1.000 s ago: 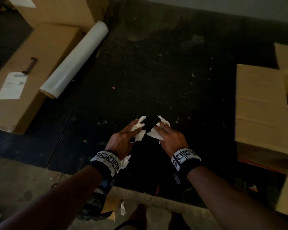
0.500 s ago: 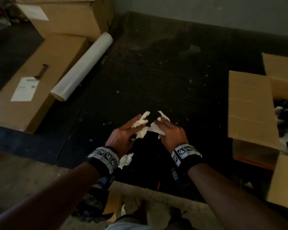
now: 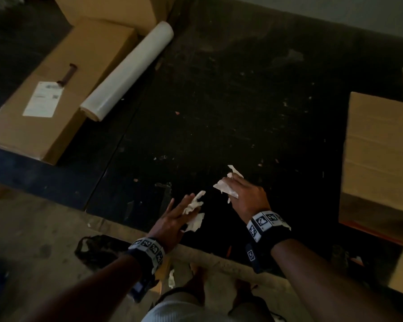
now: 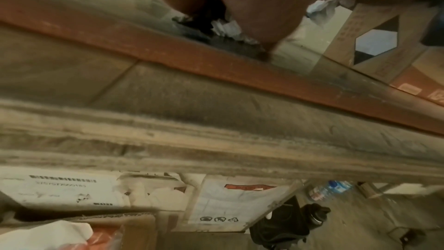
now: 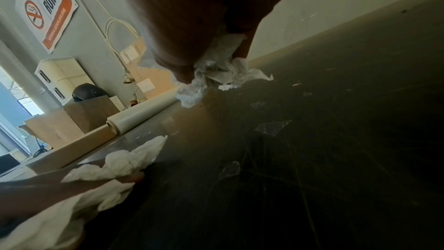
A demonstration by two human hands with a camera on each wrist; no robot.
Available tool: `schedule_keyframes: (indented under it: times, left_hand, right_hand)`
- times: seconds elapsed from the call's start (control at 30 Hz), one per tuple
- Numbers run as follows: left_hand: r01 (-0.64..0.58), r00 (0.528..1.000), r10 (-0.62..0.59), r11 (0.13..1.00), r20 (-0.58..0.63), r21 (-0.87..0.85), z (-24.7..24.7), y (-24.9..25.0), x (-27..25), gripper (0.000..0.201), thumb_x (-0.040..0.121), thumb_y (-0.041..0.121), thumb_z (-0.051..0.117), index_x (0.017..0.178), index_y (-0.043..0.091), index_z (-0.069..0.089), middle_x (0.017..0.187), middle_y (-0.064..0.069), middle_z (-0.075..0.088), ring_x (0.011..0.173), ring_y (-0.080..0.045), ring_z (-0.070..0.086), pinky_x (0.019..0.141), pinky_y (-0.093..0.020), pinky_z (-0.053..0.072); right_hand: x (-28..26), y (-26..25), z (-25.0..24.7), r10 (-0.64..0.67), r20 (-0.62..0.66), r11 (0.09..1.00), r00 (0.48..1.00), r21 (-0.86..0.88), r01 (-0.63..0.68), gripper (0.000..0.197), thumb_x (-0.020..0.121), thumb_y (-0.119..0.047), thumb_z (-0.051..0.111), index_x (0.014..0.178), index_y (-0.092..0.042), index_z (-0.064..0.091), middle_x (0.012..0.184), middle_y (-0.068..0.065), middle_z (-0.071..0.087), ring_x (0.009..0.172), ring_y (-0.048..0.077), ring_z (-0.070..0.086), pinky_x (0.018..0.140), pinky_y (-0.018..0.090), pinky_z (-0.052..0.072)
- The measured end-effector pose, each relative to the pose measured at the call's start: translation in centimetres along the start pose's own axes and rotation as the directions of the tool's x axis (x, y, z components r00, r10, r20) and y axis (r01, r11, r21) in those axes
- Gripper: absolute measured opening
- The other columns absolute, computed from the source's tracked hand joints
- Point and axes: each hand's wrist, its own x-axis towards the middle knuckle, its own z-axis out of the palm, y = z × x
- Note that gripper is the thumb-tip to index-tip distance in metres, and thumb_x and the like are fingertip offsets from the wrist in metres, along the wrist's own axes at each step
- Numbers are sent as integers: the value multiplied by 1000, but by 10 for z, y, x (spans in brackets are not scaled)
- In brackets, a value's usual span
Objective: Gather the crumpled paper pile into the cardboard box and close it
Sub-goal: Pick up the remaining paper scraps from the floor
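Both hands hover low over the dark floor (image 3: 230, 101) in the head view. My left hand (image 3: 191, 203) holds white crumpled paper (image 3: 194, 223) against its fingers, which lie fairly straight. The right wrist view shows that paper (image 5: 120, 161) pinched from below. My right hand (image 3: 230, 182) grips another wad of crumpled paper (image 3: 222, 188), and the right wrist view shows the wad (image 5: 216, 71) bunched under the curled fingers. The cardboard box (image 3: 379, 145) stands at the right edge with its flap up, so its inside is hidden.
A white film roll (image 3: 128, 70) lies against a flat labelled carton (image 3: 63, 89) at the far left. A concrete ledge (image 3: 44, 228) runs in front of my feet, with a black bag (image 3: 96, 249) on it. Small scraps dot the floor.
The hands, which met around the paper, have come apart. The left has drawn back toward me with its paper. The right has shifted right, toward the box, with its wad.
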Motion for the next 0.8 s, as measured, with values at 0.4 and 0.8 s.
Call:
schedule_keyframes:
  times: [0.4, 0.8]
  left_hand:
    - [39, 999, -39, 999, 22, 8, -25, -12, 24, 93, 76, -9, 72, 153, 34, 41, 168, 3, 12, 132, -31, 56, 77, -35, 62]
    - [-10, 978, -13, 994, -206, -113, -73, -3, 77, 82, 82, 13, 78, 152, 36, 42, 169, 13, 13, 142, -19, 45, 99, -41, 56]
  right_hand:
    - [5, -5, 8, -38, -52, 998, 998, 57, 41, 48, 88, -8, 69, 134, -17, 62, 146, 1, 54, 124, 24, 60, 99, 44, 53]
    - [9, -8, -11, -10, -116, 996, 993, 84, 19, 49, 87, -11, 69, 135, -21, 62, 147, -1, 52, 125, 24, 59, 100, 43, 52]
